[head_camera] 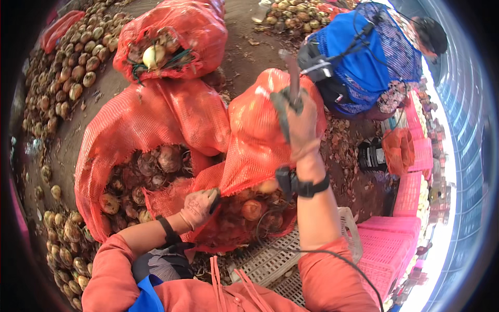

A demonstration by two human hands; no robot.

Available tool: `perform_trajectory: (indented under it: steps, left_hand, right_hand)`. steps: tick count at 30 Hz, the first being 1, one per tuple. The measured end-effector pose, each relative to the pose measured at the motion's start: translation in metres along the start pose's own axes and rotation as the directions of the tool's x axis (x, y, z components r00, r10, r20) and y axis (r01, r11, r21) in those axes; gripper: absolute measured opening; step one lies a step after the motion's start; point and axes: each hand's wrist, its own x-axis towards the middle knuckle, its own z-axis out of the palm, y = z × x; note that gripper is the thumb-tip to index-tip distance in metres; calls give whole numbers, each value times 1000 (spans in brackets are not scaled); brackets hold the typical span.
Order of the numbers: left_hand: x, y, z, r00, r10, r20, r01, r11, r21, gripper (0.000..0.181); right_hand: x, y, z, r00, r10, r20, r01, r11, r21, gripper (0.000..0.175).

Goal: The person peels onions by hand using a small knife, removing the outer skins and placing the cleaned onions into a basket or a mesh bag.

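Observation:
My left hand [199, 207], in a glove with a dark coated palm, pinches the open edge of a red mesh sack [249, 156]. Onions [252, 210] show through the wide mouth of this sack, just right of that hand. Above the sack's upper part, my right hand [300, 123], gloved too, grips a blurred knife-like tool [292, 72] that points away from me. Motion blur hides the tool's exact shape. Against the left side stands another open red mesh sack [128, 124], with loose onions [170, 159] visible in its mouth.
A full mesh sack [175, 23] lies beyond. Onions [82, 70] cover the ground at left. A co-worker in blue [358, 58] bends at upper right. Pink crates [386, 245] line the right; a white plastic crate [269, 257] lies before me. A cable [323, 251] crosses my right arm.

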Motion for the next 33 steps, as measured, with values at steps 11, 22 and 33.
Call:
perform_trajectory:
  steps: [11, 22, 33]
  left_hand:
    - [-11, 46, -48, 963, 243, -120, -250, 967, -49, 71]
    - [137, 206, -60, 513, 855, 75, -839, 518, -167, 65]
    - [99, 267, 1, 479, 702, 527, -784, 612, -102, 40]
  right_hand:
    - [-244, -21, -105, 989, -11, 150, 29, 993, -117, 22]
    - [-364, -42, -141, 949, 133, 287, -213, 940, 268, 14]
    - [-409, -103, -138, 960, 275, 42, -275, 916, 293, 11]
